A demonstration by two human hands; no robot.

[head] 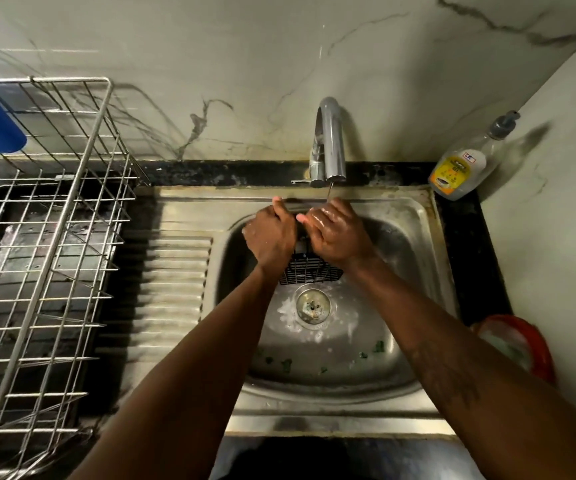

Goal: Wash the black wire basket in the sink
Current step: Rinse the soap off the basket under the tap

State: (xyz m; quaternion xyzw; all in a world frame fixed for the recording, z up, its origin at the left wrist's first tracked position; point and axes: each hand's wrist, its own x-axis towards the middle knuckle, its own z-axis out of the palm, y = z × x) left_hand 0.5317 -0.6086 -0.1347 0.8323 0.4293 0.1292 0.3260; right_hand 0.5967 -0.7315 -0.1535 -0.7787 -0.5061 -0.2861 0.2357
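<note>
Item 1, the only printed matter in your view: pump bottle, clear plastic, on the black counter just beyond the back right corner of the sink.

- Label: yellow-orange, on the side of the bottle that faces you.
- Top right of the label: a small white patch with red characters, perhaps two letters. You cannot read them with certainty.
- Middle of the label: dark lines of print, too blurred to read.
- Lower left of the label: a small dark picture, subject unclear.

You can make out no brand name, number or sign.
</note>
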